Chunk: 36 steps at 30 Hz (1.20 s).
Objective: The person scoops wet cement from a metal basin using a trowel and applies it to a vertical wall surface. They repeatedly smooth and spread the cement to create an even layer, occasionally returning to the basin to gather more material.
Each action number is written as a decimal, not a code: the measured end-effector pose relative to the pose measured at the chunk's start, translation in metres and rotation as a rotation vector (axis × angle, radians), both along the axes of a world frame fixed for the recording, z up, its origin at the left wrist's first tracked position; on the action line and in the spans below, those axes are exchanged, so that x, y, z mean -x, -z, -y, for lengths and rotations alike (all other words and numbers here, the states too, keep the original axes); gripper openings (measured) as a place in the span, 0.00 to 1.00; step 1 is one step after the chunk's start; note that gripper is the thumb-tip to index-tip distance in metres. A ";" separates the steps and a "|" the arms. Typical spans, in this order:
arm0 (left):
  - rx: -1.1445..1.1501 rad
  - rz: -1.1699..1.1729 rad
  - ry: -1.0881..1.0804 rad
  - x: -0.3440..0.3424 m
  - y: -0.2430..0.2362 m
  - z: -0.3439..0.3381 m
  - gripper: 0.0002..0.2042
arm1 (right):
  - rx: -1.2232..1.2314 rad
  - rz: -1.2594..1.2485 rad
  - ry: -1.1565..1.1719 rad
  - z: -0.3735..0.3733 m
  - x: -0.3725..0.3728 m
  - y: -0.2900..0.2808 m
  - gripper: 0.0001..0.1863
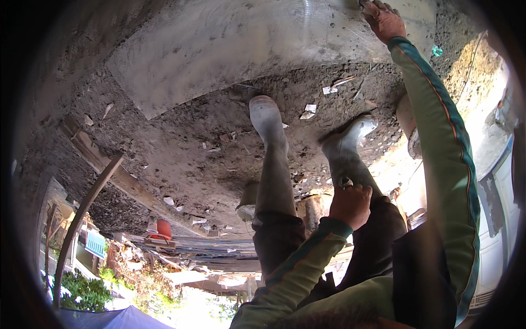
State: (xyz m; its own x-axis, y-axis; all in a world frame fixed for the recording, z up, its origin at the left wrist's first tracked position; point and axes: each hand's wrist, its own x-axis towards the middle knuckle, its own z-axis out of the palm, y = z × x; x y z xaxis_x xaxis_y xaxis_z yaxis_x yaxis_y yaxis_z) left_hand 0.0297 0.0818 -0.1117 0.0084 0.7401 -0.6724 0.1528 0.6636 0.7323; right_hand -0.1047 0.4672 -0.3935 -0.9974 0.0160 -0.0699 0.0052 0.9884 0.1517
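My right hand [383, 22], at the top edge, is closed on a small grey item [362, 6], largely hidden by the fingers, against a large smeared grey sheet [235, 55]. My left hand [350, 204], low at centre right, is closed around a small dark object with a pale metal rim [346, 182], in front of my right leg. My two grey rubber boots [265, 120] stand on dark dirt [186, 137] strewn with pale scraps, just below the sheet's edge.
A curved wooden piece [90, 200] and a plank [137, 189] lie left. Buckets [246, 200] sit behind my legs. Farther back are long dark strips [203, 245], a red object [163, 230], a blue crate [95, 244], plants and blue fabric [115, 321]. A pale panelled object [493, 219] is right.
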 end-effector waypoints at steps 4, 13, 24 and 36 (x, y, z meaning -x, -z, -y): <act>0.060 -0.010 0.012 0.009 -0.001 -0.002 0.20 | 0.227 0.024 0.196 0.046 0.078 -0.015 0.17; 0.057 -0.008 0.039 0.012 0.001 -0.015 0.25 | 0.318 -0.010 0.371 0.057 0.091 -0.035 0.18; 0.055 -0.057 0.074 0.004 0.001 -0.017 0.24 | 0.480 0.091 0.577 0.004 0.093 -0.130 0.24; 0.053 -0.067 0.050 0.005 -0.006 -0.019 0.23 | 0.304 0.074 0.304 0.044 -0.007 -0.037 0.22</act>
State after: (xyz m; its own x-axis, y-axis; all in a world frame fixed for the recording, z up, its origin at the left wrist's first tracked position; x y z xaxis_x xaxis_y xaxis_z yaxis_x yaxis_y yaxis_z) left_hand 0.0247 0.1009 -0.1053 -0.0017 0.7035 -0.7107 0.2347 0.6911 0.6836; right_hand -0.0978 0.4236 -0.3565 -0.9427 0.2757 -0.1877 0.3028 0.9434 -0.1349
